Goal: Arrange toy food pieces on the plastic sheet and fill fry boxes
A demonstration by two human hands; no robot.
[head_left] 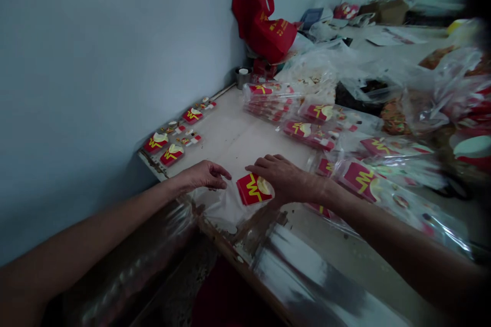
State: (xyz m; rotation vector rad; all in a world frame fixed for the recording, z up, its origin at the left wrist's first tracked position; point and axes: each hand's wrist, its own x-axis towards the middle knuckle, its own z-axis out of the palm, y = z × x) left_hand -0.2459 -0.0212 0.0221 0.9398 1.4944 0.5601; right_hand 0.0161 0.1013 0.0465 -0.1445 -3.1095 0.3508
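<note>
**On the pale, flat worktop [226, 133], slips and creases threaten**

Glossy clear-plastic packets with red-and-yellow printed pieces [307, 130] crowd its right side; the right forearm, crossing so close, could snag one. Smooth, silvery plastic sheeting [295, 260] lies along the near edge and might slide off if nudged. Thin, translucent plastic film [224, 209] lies loose under the left hand [217, 176], whose thumb and forefinger stand apart; a careless tug could wrinkle it. The right hand [284, 176] curves over the red, carton-shaped piece with a yellow zigzag [251, 189], near the worktop's edge; whether it pinches, I cannot tell. Uneven pressure might skew that piece.
</note>
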